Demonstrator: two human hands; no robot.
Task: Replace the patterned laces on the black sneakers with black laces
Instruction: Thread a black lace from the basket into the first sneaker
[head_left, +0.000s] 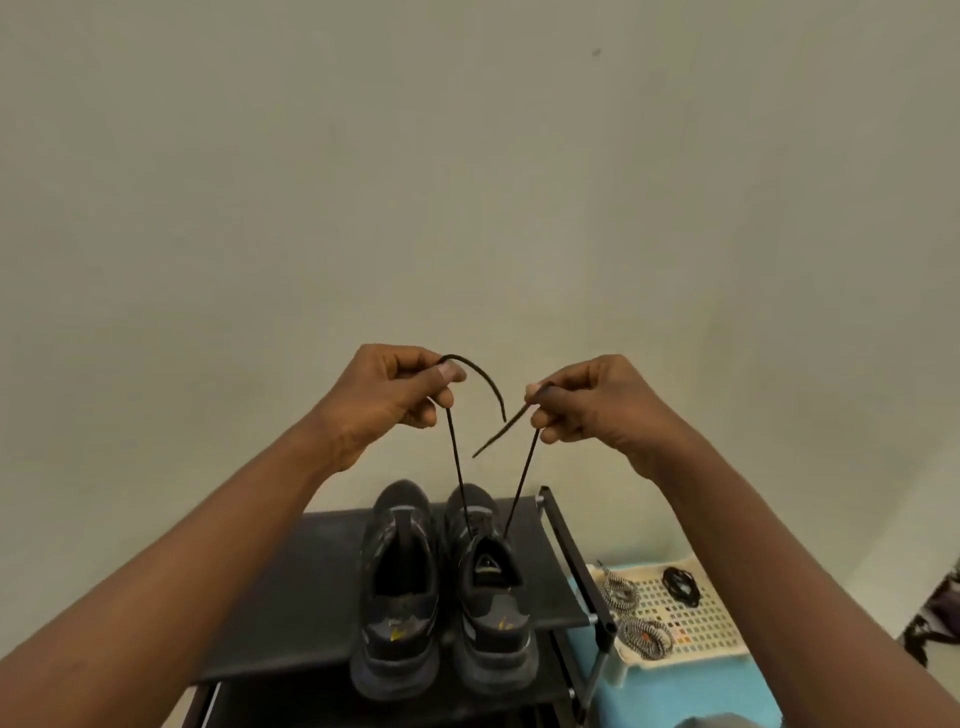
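A home, by the black shoe rack (322, 587) against a plain wall (467, 182); sneakers (441, 587) on top.

The light is soft, rather dim and warm, and it gives the wall (467, 156) a yellowish-grey tint that goes darker toward the upper corners. The thin black lace (458, 467) shows quite sharp against this pale wall. The sneakers (400, 587) on the top shelf (311, 582) are so dark that their details sink into black. The wide lens stretches the forearms (171, 582) toward the lower corners, where they look slightly blurred.
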